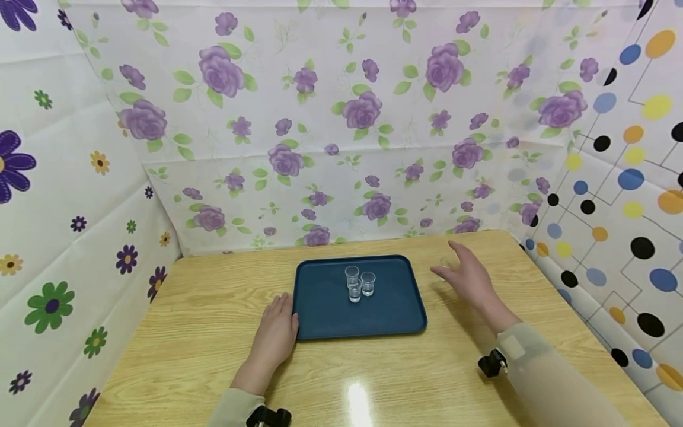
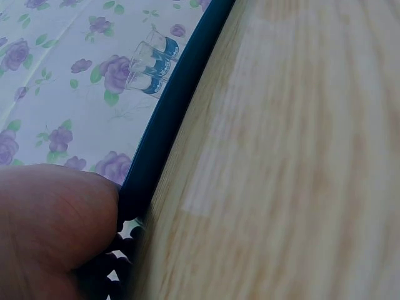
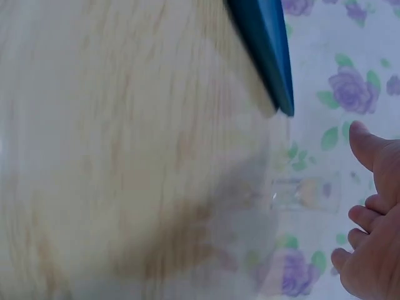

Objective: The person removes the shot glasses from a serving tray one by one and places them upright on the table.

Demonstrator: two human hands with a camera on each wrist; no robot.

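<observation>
A dark blue tray lies on the table with three small clear glasses grouped on it; one is the front glass. The same glasses show beyond the tray rim in the left wrist view. My left hand lies flat at the tray's left edge, its thumb against the rim. To the right of the tray, my right hand is raised, thumb and fingers spread around a gap. Just behind that hand stands another clear glass, apart from the fingers in the right wrist view.
A light wooden table holds everything. Behind it hangs a sheet with purple roses. Flower-patterned cloth borders the left side, dotted cloth the right. A dark band with a small device sits on the right wrist.
</observation>
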